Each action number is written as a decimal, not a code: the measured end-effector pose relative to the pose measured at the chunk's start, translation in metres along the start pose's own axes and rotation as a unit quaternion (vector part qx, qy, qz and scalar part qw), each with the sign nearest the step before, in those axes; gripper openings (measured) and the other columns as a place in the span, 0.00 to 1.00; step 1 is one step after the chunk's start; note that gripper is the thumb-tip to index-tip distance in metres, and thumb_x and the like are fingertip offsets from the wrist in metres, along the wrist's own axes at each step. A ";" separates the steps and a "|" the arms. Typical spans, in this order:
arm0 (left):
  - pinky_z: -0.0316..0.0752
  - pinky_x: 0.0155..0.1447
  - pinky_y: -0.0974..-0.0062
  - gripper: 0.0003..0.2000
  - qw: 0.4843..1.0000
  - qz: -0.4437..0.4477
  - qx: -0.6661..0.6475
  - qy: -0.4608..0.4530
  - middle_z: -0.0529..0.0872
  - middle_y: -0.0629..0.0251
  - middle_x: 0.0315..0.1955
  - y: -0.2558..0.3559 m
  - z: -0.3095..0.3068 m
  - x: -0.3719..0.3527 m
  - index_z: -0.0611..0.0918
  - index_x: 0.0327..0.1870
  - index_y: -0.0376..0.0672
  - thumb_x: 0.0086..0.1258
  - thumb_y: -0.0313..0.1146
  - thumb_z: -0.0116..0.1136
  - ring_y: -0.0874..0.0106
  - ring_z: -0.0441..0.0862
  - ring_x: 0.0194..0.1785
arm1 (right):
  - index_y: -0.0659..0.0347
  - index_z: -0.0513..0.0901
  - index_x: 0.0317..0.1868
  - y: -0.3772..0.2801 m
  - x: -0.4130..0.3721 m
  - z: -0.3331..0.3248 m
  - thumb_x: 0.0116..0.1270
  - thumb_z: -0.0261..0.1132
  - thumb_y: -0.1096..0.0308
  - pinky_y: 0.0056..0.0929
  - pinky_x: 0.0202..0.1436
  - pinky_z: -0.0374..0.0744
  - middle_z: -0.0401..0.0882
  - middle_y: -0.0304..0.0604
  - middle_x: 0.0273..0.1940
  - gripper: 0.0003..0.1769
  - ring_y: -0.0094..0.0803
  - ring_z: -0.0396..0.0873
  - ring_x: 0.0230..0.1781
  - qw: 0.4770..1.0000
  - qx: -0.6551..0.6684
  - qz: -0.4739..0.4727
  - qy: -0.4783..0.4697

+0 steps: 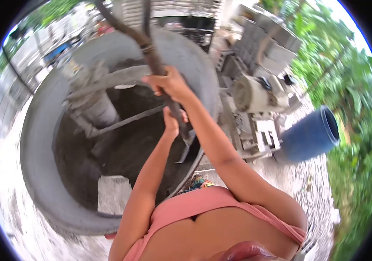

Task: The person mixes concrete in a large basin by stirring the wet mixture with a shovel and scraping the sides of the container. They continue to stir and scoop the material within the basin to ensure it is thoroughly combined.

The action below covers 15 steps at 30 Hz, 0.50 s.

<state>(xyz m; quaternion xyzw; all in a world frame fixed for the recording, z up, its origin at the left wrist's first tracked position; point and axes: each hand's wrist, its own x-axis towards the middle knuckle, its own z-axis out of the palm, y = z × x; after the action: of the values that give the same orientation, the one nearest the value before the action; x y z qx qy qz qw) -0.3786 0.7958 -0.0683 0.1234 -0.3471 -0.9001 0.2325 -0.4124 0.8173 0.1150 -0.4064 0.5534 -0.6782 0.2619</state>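
Nearest, the left hand (171, 123) is seen closed around the shovel handle (153, 61) low down, likely for leverage. Just above, at 12 o'clock, the right hand (168, 83) is clamped on the same shaft, steering it. The blade end is kept low inside the pan mixer (38, 143), over dark wet mix (125, 152). Beyond, an electric motor (255, 93) sits at 2 o'clock and a blue barrel (312, 135) at 3.

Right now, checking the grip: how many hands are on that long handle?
2. The right hand grips the handle higher up. The left hand grips it lower down, over the mixer drum. No other hands show.
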 end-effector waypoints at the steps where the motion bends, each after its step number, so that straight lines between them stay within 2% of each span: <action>1: 0.71 0.24 0.72 0.25 0.998 0.032 0.045 -0.023 0.74 0.59 0.15 0.004 0.003 -0.001 0.72 0.26 0.38 0.70 0.52 0.30 0.67 0.73 0.18 | 0.61 0.74 0.21 -0.003 -0.002 0.000 0.52 0.72 0.64 0.22 0.18 0.65 0.71 0.36 0.15 0.15 0.20 0.69 0.13 1.000 -0.007 0.001 0.010; 2: 0.71 0.24 0.72 0.24 0.996 0.066 0.064 0.011 0.75 0.59 0.15 0.004 0.009 -0.004 0.72 0.26 0.38 0.70 0.49 0.31 0.67 0.73 0.17 | 0.62 0.74 0.23 -0.004 -0.004 -0.001 0.51 0.73 0.63 0.22 0.18 0.66 0.71 0.35 0.15 0.16 0.20 0.69 0.13 1.000 0.001 -0.006 0.001; 3: 0.70 0.22 0.72 0.23 0.998 0.032 0.008 0.049 0.75 0.59 0.15 0.010 0.018 -0.009 0.72 0.24 0.38 0.70 0.48 0.32 0.67 0.72 0.16 | 0.62 0.74 0.23 -0.003 -0.004 -0.002 0.50 0.73 0.62 0.22 0.18 0.67 0.72 0.36 0.15 0.16 0.21 0.69 0.13 1.000 0.015 0.001 -0.003; 6: 0.69 0.22 0.72 0.22 0.996 0.076 0.028 0.028 0.74 0.59 0.14 0.011 0.029 -0.015 0.72 0.25 0.37 0.70 0.46 0.34 0.67 0.72 0.15 | 0.61 0.74 0.22 0.001 -0.006 -0.004 0.49 0.74 0.62 0.22 0.19 0.67 0.72 0.36 0.15 0.16 0.21 0.69 0.13 1.000 0.012 -0.018 0.011; 9: 0.69 0.22 0.72 0.20 0.997 0.052 0.008 0.057 0.74 0.59 0.13 0.012 0.031 -0.016 0.72 0.25 0.37 0.69 0.44 0.36 0.67 0.72 0.15 | 0.61 0.75 0.21 0.003 -0.006 -0.007 0.49 0.74 0.62 0.22 0.19 0.68 0.72 0.37 0.14 0.16 0.21 0.69 0.13 1.000 0.016 -0.024 -0.004; 13: 0.69 0.22 0.72 0.18 0.997 0.072 0.042 0.010 0.73 0.62 0.14 0.004 0.008 -0.004 0.72 0.27 0.39 0.70 0.44 0.35 0.67 0.72 0.16 | 0.61 0.75 0.21 -0.003 -0.009 -0.010 0.48 0.74 0.60 0.23 0.19 0.68 0.72 0.37 0.14 0.17 0.22 0.70 0.13 1.000 0.002 -0.014 0.005; 14: 0.69 0.41 0.71 0.15 0.985 0.061 -0.011 -0.162 0.74 0.65 0.33 -0.003 -0.021 0.010 0.70 0.43 0.43 0.72 0.45 0.35 0.69 0.72 0.36 | 0.61 0.75 0.22 -0.004 -0.010 -0.010 0.48 0.74 0.60 0.23 0.19 0.67 0.72 0.37 0.14 0.17 0.23 0.70 0.13 1.000 0.003 -0.013 -0.002; 15: 0.69 0.47 0.71 0.15 0.992 0.040 0.010 -0.117 0.74 0.66 0.40 0.001 -0.009 0.002 0.69 0.48 0.45 0.73 0.45 0.35 0.69 0.72 0.44 | 0.61 0.75 0.22 -0.003 -0.012 -0.009 0.48 0.74 0.60 0.23 0.19 0.67 0.72 0.38 0.14 0.17 0.23 0.70 0.13 1.000 0.005 -0.011 -0.009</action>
<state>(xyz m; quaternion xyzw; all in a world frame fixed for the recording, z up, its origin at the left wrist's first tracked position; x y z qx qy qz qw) -0.3765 0.7888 -0.0742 0.0053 -0.3852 -0.8950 0.2249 -0.4138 0.8327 0.1147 -0.4175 0.5433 -0.6801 0.2608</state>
